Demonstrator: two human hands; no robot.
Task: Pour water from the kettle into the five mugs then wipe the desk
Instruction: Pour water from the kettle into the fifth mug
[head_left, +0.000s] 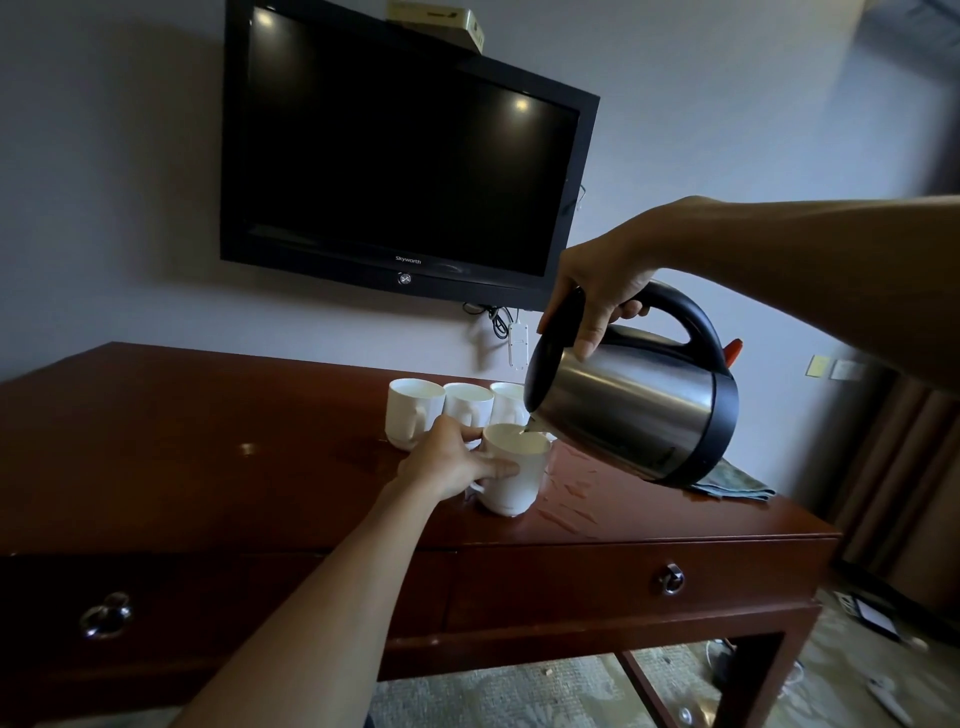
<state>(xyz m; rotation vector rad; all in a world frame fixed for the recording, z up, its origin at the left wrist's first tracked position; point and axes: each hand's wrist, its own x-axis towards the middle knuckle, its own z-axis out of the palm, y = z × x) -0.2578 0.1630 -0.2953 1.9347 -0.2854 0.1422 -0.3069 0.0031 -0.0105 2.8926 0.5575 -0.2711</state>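
My right hand (597, 283) grips the black handle of a steel kettle (639, 410), which is tilted left with its spout over a white mug (514, 473) near the desk's front. A thin stream of water runs from the spout into that mug. My left hand (452, 457) holds the mug's left side, fingers wrapped round it. Three more white mugs (413, 415) (467, 405) (506, 402) stand in a row behind it; the kettle partly hides the right one. A grey-green cloth (737, 480) lies on the desk behind the kettle.
The dark red wooden desk (182, 447) has two drawers with ring pulls (671, 578). A black television (400, 150) hangs on the wall above, cables dangling below it. Wet streaks shine on the desk right of the held mug. Curtains hang at far right.
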